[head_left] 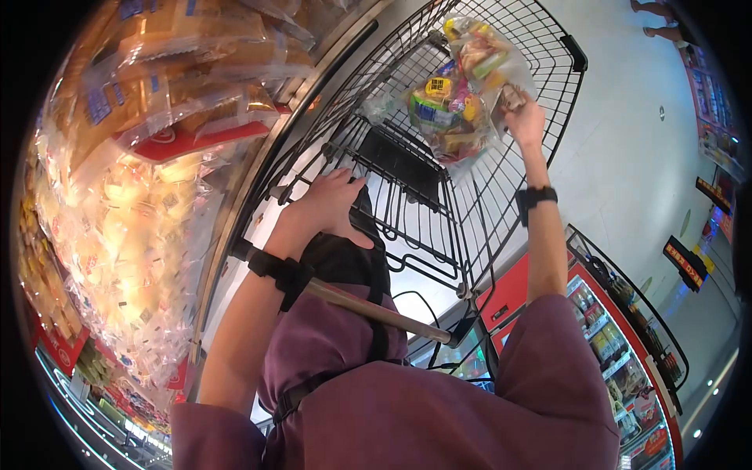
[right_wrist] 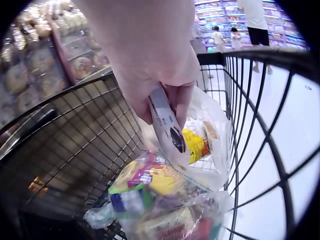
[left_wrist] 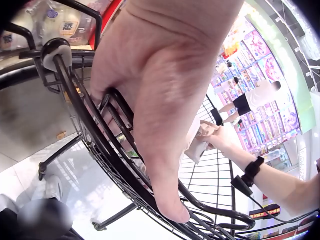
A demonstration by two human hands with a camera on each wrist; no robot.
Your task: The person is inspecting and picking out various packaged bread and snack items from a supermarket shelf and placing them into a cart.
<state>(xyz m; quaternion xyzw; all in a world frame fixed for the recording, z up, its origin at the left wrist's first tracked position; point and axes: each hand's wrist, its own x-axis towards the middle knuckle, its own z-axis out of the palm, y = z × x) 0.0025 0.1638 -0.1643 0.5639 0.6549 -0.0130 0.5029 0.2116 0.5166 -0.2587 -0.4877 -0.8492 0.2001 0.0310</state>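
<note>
My right hand point(head_left: 526, 125) reaches into a black wire shopping cart point(right_wrist: 95, 105) and pinches a small flat whitish packet point(right_wrist: 169, 127) with dark print. Just below the packet, a clear plastic bag point(right_wrist: 165, 220) of colourful packaged snacks lies in the cart. A yellow package point(right_wrist: 196, 145) shows beside the packet, within whitish plastic. My left hand point(head_left: 333, 205) rests over the cart's near wire frame point(left_wrist: 95, 145), its thumb stretched away from the other fingers. In the left wrist view, the hand hides part of the frame.
Left of the cart stands a display of bagged goods point(head_left: 149, 219). A wooden-looking handlebar point(head_left: 376, 313) crosses in front of my body. A crumpled clear bag point(right_wrist: 100, 216) lies in the cart. Other people, one in a white shirt point(left_wrist: 261, 96), stand farther off by shelves.
</note>
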